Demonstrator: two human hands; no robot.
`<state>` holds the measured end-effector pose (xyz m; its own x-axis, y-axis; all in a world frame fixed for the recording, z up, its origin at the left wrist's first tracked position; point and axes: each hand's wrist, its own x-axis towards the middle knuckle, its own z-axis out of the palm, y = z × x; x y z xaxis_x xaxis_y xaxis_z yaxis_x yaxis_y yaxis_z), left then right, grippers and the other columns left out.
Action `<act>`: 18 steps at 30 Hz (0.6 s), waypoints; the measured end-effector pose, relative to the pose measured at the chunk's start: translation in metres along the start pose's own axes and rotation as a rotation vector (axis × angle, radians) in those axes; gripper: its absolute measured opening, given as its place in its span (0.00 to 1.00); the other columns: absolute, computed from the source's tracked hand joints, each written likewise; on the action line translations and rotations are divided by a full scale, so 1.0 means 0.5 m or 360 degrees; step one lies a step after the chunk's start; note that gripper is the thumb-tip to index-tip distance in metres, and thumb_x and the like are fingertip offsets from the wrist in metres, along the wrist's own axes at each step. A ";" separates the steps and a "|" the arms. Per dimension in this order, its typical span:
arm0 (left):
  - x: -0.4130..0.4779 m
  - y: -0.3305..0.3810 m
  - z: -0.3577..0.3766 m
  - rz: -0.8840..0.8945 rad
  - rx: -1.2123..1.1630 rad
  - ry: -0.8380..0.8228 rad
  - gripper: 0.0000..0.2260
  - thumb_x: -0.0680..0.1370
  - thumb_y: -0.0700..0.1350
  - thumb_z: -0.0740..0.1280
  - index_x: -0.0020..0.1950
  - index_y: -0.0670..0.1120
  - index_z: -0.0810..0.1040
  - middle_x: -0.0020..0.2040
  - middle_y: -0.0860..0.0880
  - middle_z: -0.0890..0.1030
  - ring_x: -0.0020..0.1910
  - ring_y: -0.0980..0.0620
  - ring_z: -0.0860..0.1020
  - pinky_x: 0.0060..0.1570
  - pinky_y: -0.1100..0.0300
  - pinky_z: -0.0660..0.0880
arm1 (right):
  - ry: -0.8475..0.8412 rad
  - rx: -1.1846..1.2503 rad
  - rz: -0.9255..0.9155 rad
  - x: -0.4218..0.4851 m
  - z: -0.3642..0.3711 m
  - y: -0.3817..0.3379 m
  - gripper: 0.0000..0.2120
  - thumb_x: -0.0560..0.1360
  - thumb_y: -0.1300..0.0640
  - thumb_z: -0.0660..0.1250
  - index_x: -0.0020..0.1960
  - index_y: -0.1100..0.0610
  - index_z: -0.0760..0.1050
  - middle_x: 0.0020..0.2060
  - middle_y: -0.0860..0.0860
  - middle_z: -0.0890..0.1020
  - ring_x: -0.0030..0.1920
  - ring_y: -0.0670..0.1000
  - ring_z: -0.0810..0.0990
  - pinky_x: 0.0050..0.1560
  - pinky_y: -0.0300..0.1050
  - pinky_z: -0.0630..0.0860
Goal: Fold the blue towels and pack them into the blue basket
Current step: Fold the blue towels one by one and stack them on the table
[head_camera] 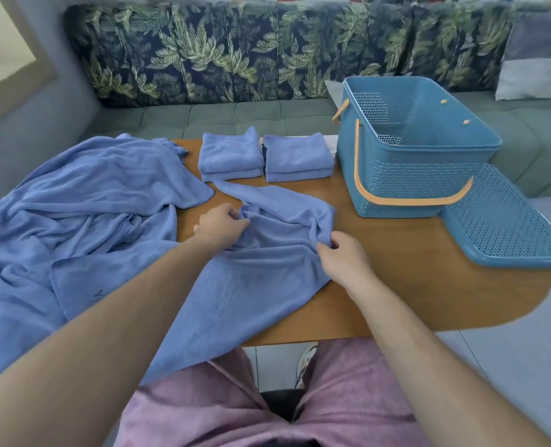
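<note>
Both forearms extend over the wooden table [396, 285]. Left hand [222, 225] and right hand [343, 256] each pinch a bunched fold of the unfolded blue towel [251, 285] at centre; blue basket [412, 150] stands right, open-topped.

The heap of loose towels [74, 204] smothers the whole left end of the worktop [396, 285] and runs off the picture's left side, so I can't count how many lie in it. The towel [251, 285] in front spills over the near edge, its lower end lost behind the left forearm [106, 317]. The fingertips of the left grip [222, 225] and right grip [343, 256] are buried in its folds. The near wall of the basket [429, 175] hides part of its floor. The lid [506, 227] runs out at the picture's right side.
</note>
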<state>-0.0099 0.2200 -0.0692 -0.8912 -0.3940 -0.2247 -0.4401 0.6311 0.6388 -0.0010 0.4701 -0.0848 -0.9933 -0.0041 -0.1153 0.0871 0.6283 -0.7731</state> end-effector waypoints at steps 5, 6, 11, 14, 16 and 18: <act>-0.005 0.036 -0.076 0.0139 -0.0655 0.0194 0.09 0.78 0.48 0.68 0.43 0.46 0.71 0.36 0.50 0.71 0.35 0.53 0.68 0.34 0.59 0.64 | 0.0049 0.0386 -0.0131 0.021 -0.043 -0.053 0.14 0.79 0.54 0.63 0.39 0.63 0.71 0.33 0.51 0.73 0.35 0.48 0.70 0.37 0.47 0.66; -0.009 0.044 -0.101 0.0162 -0.0784 0.0250 0.08 0.78 0.48 0.68 0.44 0.46 0.72 0.36 0.50 0.71 0.35 0.53 0.68 0.34 0.60 0.64 | 0.0059 0.0523 -0.0138 0.031 -0.052 -0.069 0.13 0.80 0.55 0.63 0.43 0.64 0.74 0.35 0.53 0.76 0.37 0.48 0.72 0.39 0.48 0.70; -0.024 0.068 -0.243 0.0264 -0.1187 0.0474 0.10 0.76 0.52 0.69 0.40 0.50 0.71 0.36 0.50 0.73 0.36 0.50 0.70 0.37 0.56 0.67 | 0.0132 0.0607 -0.0209 0.109 -0.116 -0.152 0.16 0.73 0.46 0.61 0.46 0.58 0.76 0.39 0.53 0.79 0.41 0.54 0.78 0.48 0.65 0.79; -0.043 0.095 -0.326 0.0377 -0.1143 0.0696 0.11 0.76 0.53 0.69 0.39 0.51 0.70 0.35 0.53 0.71 0.35 0.52 0.68 0.35 0.59 0.66 | 0.0155 0.0657 -0.0238 0.144 -0.166 -0.218 0.15 0.68 0.44 0.62 0.40 0.57 0.71 0.37 0.53 0.76 0.38 0.54 0.73 0.41 0.61 0.75; -0.063 0.114 -0.365 0.0440 -0.1150 0.0814 0.11 0.78 0.51 0.69 0.40 0.51 0.69 0.36 0.54 0.71 0.33 0.56 0.67 0.32 0.61 0.65 | 0.0211 0.0805 -0.0267 0.140 -0.199 -0.275 0.12 0.67 0.44 0.66 0.46 0.51 0.72 0.42 0.53 0.79 0.41 0.53 0.77 0.46 0.56 0.78; -0.079 0.120 -0.390 0.0509 -0.1134 0.0902 0.10 0.79 0.51 0.69 0.43 0.52 0.69 0.39 0.54 0.72 0.34 0.57 0.68 0.33 0.62 0.66 | 0.0231 0.0935 -0.0282 0.124 -0.229 -0.319 0.18 0.72 0.47 0.69 0.60 0.45 0.71 0.53 0.53 0.80 0.47 0.53 0.81 0.50 0.56 0.82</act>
<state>0.0204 0.1430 0.1216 -0.6899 -0.6558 0.3065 0.1506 0.2841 0.9469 -0.0853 0.4587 0.1028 -0.9930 0.0624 0.0999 -0.0937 0.0955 -0.9910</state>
